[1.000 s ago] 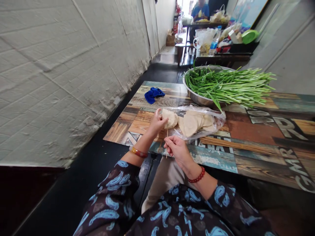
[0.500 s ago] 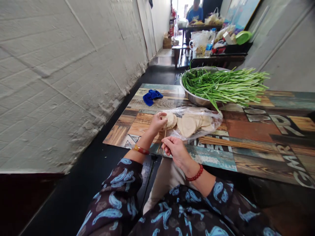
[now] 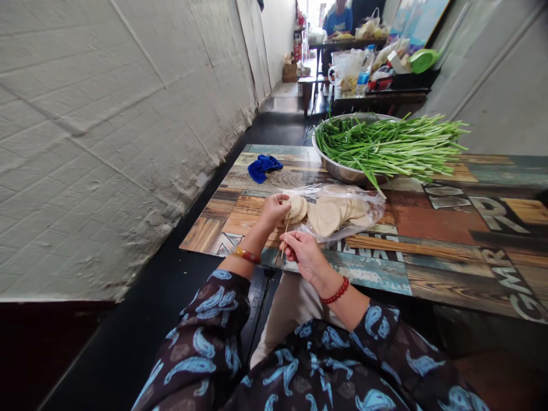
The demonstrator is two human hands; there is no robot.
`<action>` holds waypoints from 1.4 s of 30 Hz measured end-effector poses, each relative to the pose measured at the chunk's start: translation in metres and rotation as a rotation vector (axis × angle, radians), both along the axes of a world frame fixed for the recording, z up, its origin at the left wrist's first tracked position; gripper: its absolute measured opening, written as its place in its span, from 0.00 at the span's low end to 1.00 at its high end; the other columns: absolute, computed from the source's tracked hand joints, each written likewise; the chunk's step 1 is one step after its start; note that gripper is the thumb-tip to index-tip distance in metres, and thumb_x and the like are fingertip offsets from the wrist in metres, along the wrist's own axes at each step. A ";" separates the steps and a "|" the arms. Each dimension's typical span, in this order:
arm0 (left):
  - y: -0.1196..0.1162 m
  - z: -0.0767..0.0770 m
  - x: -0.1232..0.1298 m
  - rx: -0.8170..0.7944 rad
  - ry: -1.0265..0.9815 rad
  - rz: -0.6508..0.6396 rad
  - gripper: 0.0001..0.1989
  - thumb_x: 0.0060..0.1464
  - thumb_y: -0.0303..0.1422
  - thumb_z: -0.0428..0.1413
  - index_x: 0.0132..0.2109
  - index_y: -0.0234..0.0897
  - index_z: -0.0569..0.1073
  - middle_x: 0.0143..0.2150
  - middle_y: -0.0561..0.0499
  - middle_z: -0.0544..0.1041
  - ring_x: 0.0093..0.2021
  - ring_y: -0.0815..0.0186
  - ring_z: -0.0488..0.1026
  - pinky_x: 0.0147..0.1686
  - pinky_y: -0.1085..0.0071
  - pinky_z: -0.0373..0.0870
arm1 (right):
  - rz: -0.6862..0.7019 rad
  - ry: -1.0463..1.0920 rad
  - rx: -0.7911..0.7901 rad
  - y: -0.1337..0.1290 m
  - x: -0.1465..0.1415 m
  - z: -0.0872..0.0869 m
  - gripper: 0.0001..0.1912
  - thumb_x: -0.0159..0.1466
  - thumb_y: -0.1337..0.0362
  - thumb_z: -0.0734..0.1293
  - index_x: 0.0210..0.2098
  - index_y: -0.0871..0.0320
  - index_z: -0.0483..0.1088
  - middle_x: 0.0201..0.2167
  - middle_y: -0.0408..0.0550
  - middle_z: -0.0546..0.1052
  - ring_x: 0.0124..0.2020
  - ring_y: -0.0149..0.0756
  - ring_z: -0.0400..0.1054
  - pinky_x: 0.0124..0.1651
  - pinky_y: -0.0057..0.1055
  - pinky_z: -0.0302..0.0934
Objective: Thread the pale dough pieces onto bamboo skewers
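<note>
My left hand (image 3: 274, 211) is closed on the edge of a pale, round, flat piece that looks like dough (image 3: 294, 210), at the left end of the row. Thin bamboo skewers (image 3: 282, 246) are pinched between the thumb and fingers of my right hand (image 3: 302, 252), their upper ends reaching toward the piece by my left hand. Whether a tip has entered it I cannot tell. More round pale pieces (image 3: 326, 219) overlap to the right on a clear plastic bag (image 3: 371, 212).
A bundle of skewers (image 3: 406, 246) lies on the patterned table (image 3: 445, 220). Behind the bag stands a metal bowl (image 3: 342, 172) heaped with long green stalks (image 3: 394, 145). A blue cloth (image 3: 264, 168) lies back left. Farther off, a person (image 3: 338, 21) is at another table.
My right hand has shifted slightly left and up, and the lower ends of the skewers now show spread apart. My left hand stays at the same piece.
</note>
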State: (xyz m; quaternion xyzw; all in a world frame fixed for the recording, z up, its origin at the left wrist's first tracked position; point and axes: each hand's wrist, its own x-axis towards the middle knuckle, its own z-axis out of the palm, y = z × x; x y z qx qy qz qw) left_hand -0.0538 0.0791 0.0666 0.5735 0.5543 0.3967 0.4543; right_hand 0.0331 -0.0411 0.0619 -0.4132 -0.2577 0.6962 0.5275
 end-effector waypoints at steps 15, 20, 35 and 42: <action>0.002 -0.012 -0.005 0.205 0.123 0.006 0.23 0.49 0.27 0.57 0.54 0.28 0.72 0.23 0.55 0.69 0.23 0.70 0.65 0.26 0.74 0.62 | 0.058 -0.069 -0.010 -0.007 0.022 -0.007 0.18 0.48 0.56 0.76 0.32 0.60 0.73 0.22 0.41 0.75 0.17 0.22 0.60 0.17 0.20 0.50; -0.008 -0.006 -0.023 0.251 0.073 -0.002 0.23 0.49 0.31 0.57 0.53 0.31 0.72 0.30 0.52 0.73 0.27 0.70 0.69 0.29 0.74 0.66 | 0.065 -0.257 0.083 0.010 0.014 -0.008 0.10 0.56 0.59 0.71 0.26 0.59 0.70 0.21 0.40 0.74 0.17 0.22 0.62 0.17 0.19 0.51; -0.108 0.021 -0.021 0.319 0.039 0.008 0.20 0.54 0.40 0.57 0.50 0.33 0.75 0.35 0.48 0.77 0.31 0.68 0.72 0.34 0.72 0.70 | -0.005 -0.775 0.372 -0.056 0.121 -0.015 0.13 0.64 0.57 0.64 0.41 0.57 0.76 0.27 0.44 0.78 0.21 0.30 0.69 0.25 0.27 0.62; -0.119 0.005 0.035 0.375 0.147 -0.189 0.12 0.56 0.35 0.55 0.43 0.34 0.78 0.34 0.48 0.78 0.31 0.68 0.72 0.31 0.73 0.68 | -0.342 -1.436 0.587 -0.054 0.210 -0.021 0.13 0.67 0.61 0.62 0.40 0.56 0.78 0.39 0.53 0.80 0.40 0.43 0.73 0.45 0.38 0.64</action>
